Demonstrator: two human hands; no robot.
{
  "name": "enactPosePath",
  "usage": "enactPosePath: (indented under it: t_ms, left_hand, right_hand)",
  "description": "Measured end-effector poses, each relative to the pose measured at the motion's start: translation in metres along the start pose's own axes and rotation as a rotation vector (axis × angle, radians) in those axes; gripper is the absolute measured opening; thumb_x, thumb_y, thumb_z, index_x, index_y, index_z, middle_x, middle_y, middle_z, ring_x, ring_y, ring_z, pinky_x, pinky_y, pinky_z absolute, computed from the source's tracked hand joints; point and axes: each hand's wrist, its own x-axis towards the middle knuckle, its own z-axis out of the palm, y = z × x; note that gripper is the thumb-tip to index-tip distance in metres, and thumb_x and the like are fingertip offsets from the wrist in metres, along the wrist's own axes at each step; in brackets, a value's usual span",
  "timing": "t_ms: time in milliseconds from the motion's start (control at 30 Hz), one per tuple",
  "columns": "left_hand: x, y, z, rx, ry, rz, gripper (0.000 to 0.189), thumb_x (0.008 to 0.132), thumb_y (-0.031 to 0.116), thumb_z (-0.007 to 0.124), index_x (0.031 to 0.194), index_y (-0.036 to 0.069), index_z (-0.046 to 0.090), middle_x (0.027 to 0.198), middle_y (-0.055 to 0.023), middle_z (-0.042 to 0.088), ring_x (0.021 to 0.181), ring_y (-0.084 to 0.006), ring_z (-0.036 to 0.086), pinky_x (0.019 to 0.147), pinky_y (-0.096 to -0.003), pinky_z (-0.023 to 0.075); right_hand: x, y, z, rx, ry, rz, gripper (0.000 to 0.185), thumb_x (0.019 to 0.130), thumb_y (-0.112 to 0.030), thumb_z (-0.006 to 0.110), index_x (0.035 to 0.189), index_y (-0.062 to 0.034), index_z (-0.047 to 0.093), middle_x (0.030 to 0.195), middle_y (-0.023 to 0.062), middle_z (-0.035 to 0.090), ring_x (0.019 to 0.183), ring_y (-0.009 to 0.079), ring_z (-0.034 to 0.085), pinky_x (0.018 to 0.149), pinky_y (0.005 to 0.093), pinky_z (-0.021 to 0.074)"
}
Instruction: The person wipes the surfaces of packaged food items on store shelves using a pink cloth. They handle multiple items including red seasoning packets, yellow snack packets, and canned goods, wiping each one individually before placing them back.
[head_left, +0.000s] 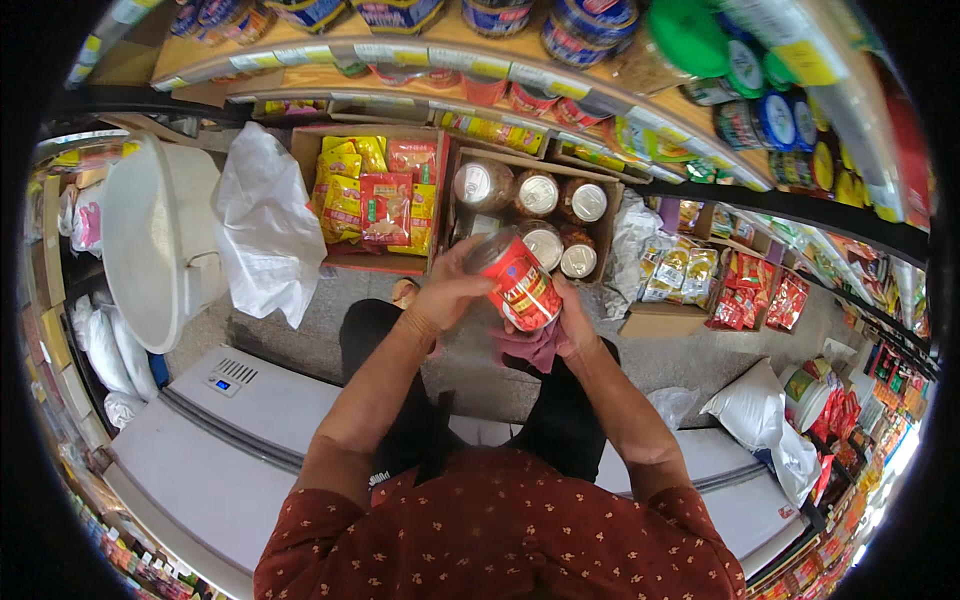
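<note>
A red-labelled can (523, 289) is tilted between my two hands, in front of my knees. My left hand (450, 289) grips its metal end from the left side. At the lower right, my right hand (574, 322) holds a purple cloth (529, 346) against the can. Just beyond lies a cardboard box (613, 225) of several containers with silver pull-tab lids (538, 193); the can hides part of its near left corner. Left of it, another cardboard box (300, 161) holds yellow packets (341, 199) and red packets (385, 210).
Shelves with jars (589, 30) run above the boxes. A large white plastic tub (142, 247) and a white sack (266, 225) stand at the left. Boxes of packets (679, 270) sit at the right. White chest freezers (217, 450) are on both sides behind me.
</note>
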Motion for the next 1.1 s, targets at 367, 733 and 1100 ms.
enactPosePath:
  t_ms: [367, 733, 1100]
  left_hand:
    - [0.113, -0.003, -0.122, 0.011, -0.146, 0.139, 0.071, 0.072, 0.012, 0.068, 0.135, 0.007, 0.036, 0.126, -0.0102, 0.052, 0.117, -0.0243, 0.051, 0.103, -0.0418, 0.0365]
    - [0.144, 0.003, -0.145, 0.015, -0.161, 0.157, 0.064, 0.082, 0.047, 0.061, 0.129, 0.005, 0.046, 0.122, -0.0163, 0.057, 0.111, -0.0305, 0.057, 0.097, -0.0481, 0.0448]
    - [0.156, 0.014, -0.143, 0.112, -0.16, 0.129, 0.045, 0.087, 0.037, 0.057, 0.119, 0.005, 0.051, 0.104, -0.0166, 0.063, 0.09, -0.029, 0.065, 0.078, -0.0436, 0.0549]
  right_hand:
    - [0.153, -0.029, -0.066, -0.166, -0.27, -0.022, 0.063, 0.089, -0.045, 0.054, 0.132, -0.0008, 0.041, 0.117, 0.0181, 0.059, 0.094, 0.0335, 0.065, 0.091, 0.0566, 0.0484]
    - [0.221, -0.045, -0.064, -0.671, -0.28, -0.115, 0.039, 0.091, -0.039, 0.056, 0.1, -0.0015, 0.059, 0.079, 0.0114, 0.067, 0.058, 0.0164, 0.063, 0.053, 0.0316, 0.0547]
    - [0.215, -0.047, -0.054, -0.748, -0.249, -0.083, 0.043, 0.092, -0.049, 0.052, 0.103, -0.0079, 0.059, 0.079, 0.0102, 0.066, 0.05, 0.011, 0.054, 0.047, 0.0272, 0.0503]
